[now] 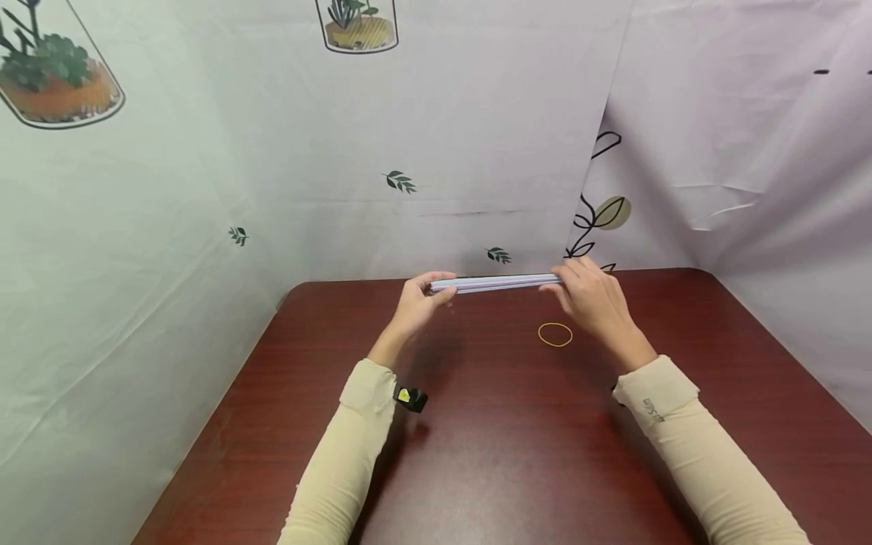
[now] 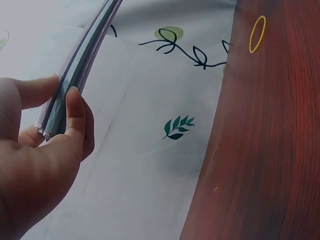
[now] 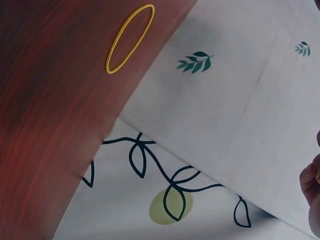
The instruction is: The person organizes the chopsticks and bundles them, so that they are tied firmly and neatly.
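Observation:
A bundle of long, slim sticks (image 1: 500,283), pale blue and lilac, is held up level above the far part of the table. My left hand (image 1: 417,304) grips its left end between thumb and fingers. In the left wrist view the sticks (image 2: 75,75) run side by side, and their ends poke out below the fingers. My right hand (image 1: 591,295) pinches the other end. Only a few right-hand fingers (image 3: 311,185) show at the edge of the right wrist view. A yellow rubber band (image 1: 555,334) lies on the table below the right hand.
The dark red wooden table (image 1: 504,454) ends at a white sheet (image 1: 443,136) printed with leaves and plants, which hangs close behind the hands. More sheeting (image 1: 770,166) hangs on the right. A black strap (image 1: 411,397) is on the left wrist.

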Demonstrator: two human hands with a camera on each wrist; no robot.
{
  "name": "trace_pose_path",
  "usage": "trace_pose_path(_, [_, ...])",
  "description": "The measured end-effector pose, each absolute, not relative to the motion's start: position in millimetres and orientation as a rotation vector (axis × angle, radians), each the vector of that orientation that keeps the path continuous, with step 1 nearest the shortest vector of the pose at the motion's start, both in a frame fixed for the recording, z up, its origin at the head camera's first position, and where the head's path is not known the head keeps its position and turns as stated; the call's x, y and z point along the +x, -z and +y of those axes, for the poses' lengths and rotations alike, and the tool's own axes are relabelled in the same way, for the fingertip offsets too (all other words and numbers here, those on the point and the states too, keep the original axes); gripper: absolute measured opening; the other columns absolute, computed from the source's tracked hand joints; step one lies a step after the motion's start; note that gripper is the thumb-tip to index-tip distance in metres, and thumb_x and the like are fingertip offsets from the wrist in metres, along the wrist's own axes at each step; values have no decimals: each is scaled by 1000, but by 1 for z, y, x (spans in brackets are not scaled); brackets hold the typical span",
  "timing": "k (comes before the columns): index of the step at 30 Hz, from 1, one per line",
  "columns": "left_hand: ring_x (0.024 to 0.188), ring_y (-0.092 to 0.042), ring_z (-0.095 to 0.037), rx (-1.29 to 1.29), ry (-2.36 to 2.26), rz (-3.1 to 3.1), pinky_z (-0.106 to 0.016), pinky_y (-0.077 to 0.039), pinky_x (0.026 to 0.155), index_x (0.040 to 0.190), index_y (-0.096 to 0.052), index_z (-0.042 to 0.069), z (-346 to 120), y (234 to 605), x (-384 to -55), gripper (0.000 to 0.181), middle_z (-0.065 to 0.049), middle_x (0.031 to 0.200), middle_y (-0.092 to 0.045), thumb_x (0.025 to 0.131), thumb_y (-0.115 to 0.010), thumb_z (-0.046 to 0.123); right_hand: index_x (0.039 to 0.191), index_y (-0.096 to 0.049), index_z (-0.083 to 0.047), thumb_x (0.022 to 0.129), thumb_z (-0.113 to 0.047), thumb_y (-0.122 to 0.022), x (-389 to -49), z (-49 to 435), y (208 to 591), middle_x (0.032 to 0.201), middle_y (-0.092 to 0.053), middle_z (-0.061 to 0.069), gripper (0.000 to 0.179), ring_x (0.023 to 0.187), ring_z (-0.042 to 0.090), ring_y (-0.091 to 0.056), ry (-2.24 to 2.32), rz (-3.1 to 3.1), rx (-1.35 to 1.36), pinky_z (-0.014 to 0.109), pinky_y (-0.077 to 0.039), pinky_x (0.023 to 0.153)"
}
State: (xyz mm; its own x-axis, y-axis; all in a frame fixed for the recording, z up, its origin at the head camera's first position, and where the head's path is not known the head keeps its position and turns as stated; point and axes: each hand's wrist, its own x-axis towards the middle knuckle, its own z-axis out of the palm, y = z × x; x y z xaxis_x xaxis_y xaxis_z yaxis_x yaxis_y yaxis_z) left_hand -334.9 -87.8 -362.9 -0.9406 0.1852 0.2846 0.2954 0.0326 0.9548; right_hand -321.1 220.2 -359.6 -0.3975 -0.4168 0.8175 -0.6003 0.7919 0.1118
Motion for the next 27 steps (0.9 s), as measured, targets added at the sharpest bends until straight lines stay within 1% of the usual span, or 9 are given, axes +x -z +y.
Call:
trace_pose_path(1, [66,-65,-13,-535,2053,-2208,-28,-55,71,120,-66,-5,-89,363,-335,30,0,80,-66,92,-68,4,95,-68,1,86,-28,-72,-321,220,360,83,-63,11,31,74,34,-55,-258,-2045,758,42,-46,48])
trace_pose_path(5, [74,-66,-28,-593,1993,-2227,-31,-56,73,122,-65,-3,-91,361,-334,31,-9,87,-67,93,-68,8,94,-67,1,85,-26,-71,-320,220,360,83,-64,11,29,75,34,-54,-282,-2031,766,43,-48,51])
trace_pose_path(8, [83,-64,-33,-598,1918,-2243,-29,-54,72,123,-64,0,-92,360,-333,32,-14,99,-68,93,-68,10,94,-66,1,85,-26,-71,-320,220,360,84,-65,11,28,76,34,-54,-291,-2017,770,43,-48,54])
trace_pose_path(11, [91,-62,-29,-563,1759,-2288,-29,-50,75,125,-63,2,-92,359,-331,36,-15,110,-66,92,-69,15,94,-65,1,85,-25,-72,-320,220,360,84,-65,11,28,75,34,-54,-297,-2009,767,43,-48,56])
trace_pose_path(15, [110,-54,-30,-496,1252,-2350,-41,-43,90,132,-57,8,-86,354,-322,48,-13,128,-57,90,-68,30,94,-65,1,84,-22,-74,-319,220,359,81,-64,11,27,73,32,-53,-303,-2007,755,42,-46,55])
trace_pose_path(16, [114,-52,-31,-494,1097,-2342,-45,-42,92,133,-57,9,-83,352,-319,51,-12,131,-55,89,-68,32,94,-65,1,83,-21,-75,-319,220,359,81,-63,11,27,72,32,-53,-305,-2007,753,42,-46,55])
trace_pose_path(18, [116,-49,-34,-520,804,-2286,-50,-41,88,133,-56,11,-79,349,-315,53,-12,134,-52,87,-67,36,94,-65,1,83,-21,-75,-319,220,359,80,-63,11,26,72,32,-52,-306,-2008,749,42,-45,54])
trace_pose_path(23, [112,-55,-34,-614,287,-2130,-47,-47,79,129,-59,13,-71,348,-312,49,-11,130,-56,87,-65,38,94,-65,1,81,-21,-76,-319,218,360,80,-64,11,28,72,32,-53,-324,-2002,746,43,-46,54])
trace_pose_path(27, [119,-53,-32,-615,68,-2102,-45,-47,91,132,-59,14,-66,354,-309,50,-12,134,-56,88,-61,39,94,-66,1,81,-20,-77,-319,218,359,81,-64,12,27,71,32,-52,-335,-2004,746,42,-45,55])
